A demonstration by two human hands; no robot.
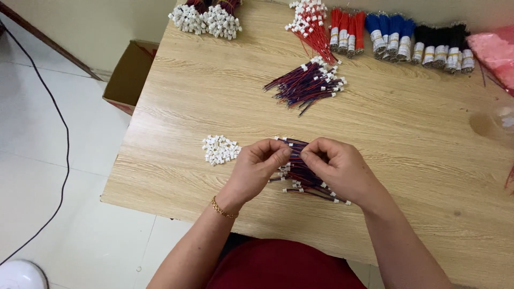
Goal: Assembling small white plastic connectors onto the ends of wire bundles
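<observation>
My left hand (pixel 257 167) and my right hand (pixel 337 166) meet over a loose pile of thin red, blue and black wires with small white connectors (pixel 300 179) near the table's front edge. Both hands pinch at the same spot where the fingertips touch, on a wire end and a small white connector; the piece itself is too small to make out. A little heap of loose white plastic connectors (pixel 220 149) lies just left of my left hand. A gold bracelet sits on my left wrist.
A second pile of finished wires (pixel 308 83) lies mid-table. Along the far edge are bundles of red (pixel 345 29), blue (pixel 391 32) and black wires (pixel 444 43), white connector clusters (pixel 206 18), and a pink bag (pixel 498 48). A cardboard box (pixel 128 75) stands on the floor, left.
</observation>
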